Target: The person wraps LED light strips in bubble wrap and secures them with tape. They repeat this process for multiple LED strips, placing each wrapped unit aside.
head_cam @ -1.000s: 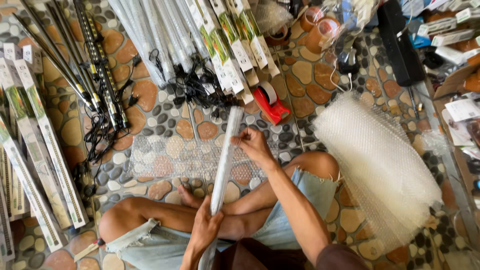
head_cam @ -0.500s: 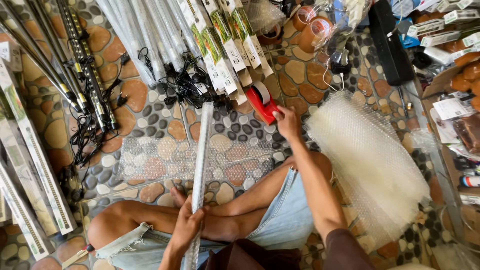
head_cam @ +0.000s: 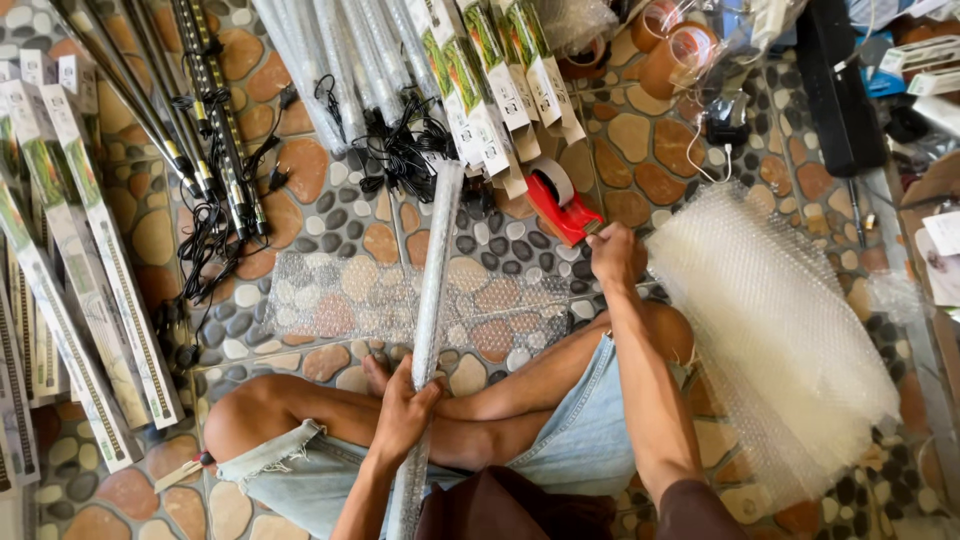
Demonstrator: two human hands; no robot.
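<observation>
Left hand [head_cam: 405, 412]: fingers wrapped tight around long thin tube in clear bubble wrap [head_cam: 432, 280], near end at lap, far end by black cables. Right hand [head_cam: 615, 255]: fingers closed on red tape dispenser [head_cam: 556, 205]. Tube likely light, stiff, fragile, wrap slippery; grip mid-length. Flat bubble-wrap sheet [head_cam: 400, 300] under tube; room tight L/R.

Home packing floor: stacked boxed stock [head_cam: 95, 300]

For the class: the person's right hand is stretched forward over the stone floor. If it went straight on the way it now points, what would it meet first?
The right hand points up and slightly left in the picture. First in that line is the red tape dispenser, whose rear end the fingertips seem to reach already, though depth is unclear. Beyond it lie the long printed boxes.
</observation>
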